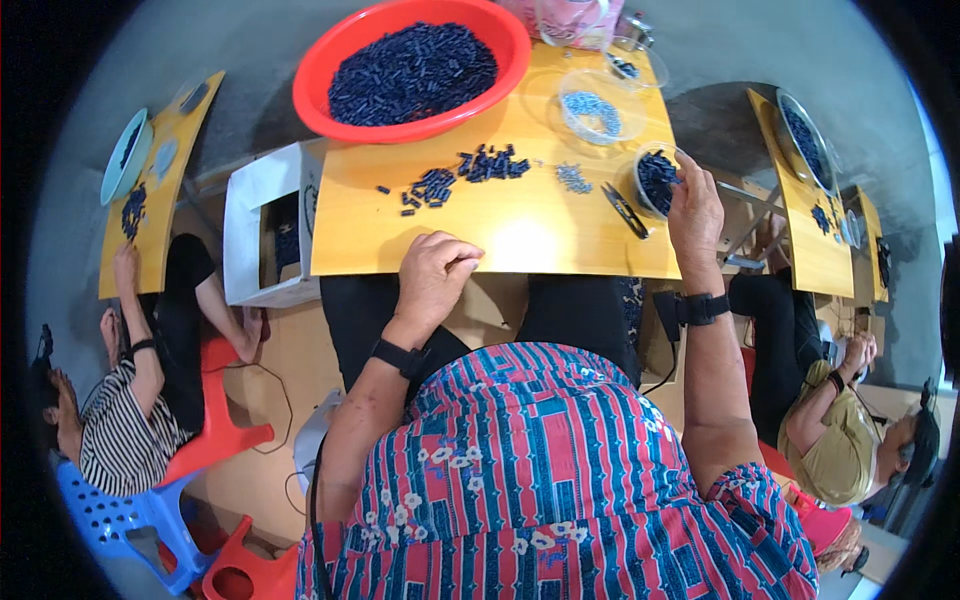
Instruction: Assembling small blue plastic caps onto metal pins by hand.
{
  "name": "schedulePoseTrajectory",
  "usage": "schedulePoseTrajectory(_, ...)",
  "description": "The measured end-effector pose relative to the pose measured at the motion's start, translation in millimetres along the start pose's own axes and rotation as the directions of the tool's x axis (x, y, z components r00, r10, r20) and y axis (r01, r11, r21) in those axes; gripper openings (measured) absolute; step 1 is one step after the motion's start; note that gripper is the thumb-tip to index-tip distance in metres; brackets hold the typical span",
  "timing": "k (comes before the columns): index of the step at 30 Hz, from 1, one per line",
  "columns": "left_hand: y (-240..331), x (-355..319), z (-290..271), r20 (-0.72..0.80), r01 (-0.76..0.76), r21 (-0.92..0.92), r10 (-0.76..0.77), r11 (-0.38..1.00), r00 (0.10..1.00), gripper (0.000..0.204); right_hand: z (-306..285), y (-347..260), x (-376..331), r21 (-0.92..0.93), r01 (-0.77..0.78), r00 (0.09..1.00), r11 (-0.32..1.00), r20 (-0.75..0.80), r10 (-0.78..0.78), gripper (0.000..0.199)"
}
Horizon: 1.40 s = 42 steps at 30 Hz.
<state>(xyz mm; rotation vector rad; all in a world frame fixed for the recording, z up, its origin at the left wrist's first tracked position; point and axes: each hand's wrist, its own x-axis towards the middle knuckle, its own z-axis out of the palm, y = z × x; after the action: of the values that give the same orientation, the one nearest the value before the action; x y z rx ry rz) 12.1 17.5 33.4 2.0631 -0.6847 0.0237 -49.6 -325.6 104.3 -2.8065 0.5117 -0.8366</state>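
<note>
My left hand [436,272] rests at the near edge of the yellow wooden table [520,245], fingers curled closed; whether it holds a small part is hidden. My right hand [694,205] reaches into a small round bowl [655,180] of dark blue parts at the table's right side, fingertips in the pile. Loose dark blue parts [465,172] lie scattered mid-table. A big red basin [412,68] full of the same parts stands at the far side. Black tweezers or snips [625,210] lie beside the small bowl.
A clear dish of light blue pieces [598,110] and another clear container [632,62] stand at the far right. A white box [268,222] sits left of the table. A person works at another yellow table [160,180] to the left, another person at one [805,200] to the right.
</note>
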Motion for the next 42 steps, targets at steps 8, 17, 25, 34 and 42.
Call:
schedulePoseTrajectory(8,2,-2,-1,0.011,0.005,-0.03,-0.005,1.0,1.0,0.009,43,-74,-20,0.526,0.109,0.962,0.844,0.159,-0.223,0.02)
schedulePoseTrajectory(17,4,-4,-7,0.029,0.03,-0.052,-0.029,0.998,0.999,0.012,88,-117,-10,0.492,0.19,0.943,0.849,0.15,-0.298,0.036)
schedulePoseTrajectory(25,0,-3,-4,0.012,-0.037,-0.061,0.038,0.997,0.999,0.009,84,-128,-8,0.301,0.265,0.887,0.916,0.298,-0.354,0.034)
schedulePoseTrajectory(34,2,-4,-4,0.019,0.002,-0.047,-0.002,0.999,1.0,0.01,97,-120,-20,0.521,0.119,0.91,0.845,0.284,-0.303,0.039)
schedulePoseTrajectory(42,4,-4,-5,0.028,0.026,-0.043,-0.025,0.999,0.999,0.011,95,-96,-29,0.533,0.251,0.914,0.808,0.146,-0.38,0.038)
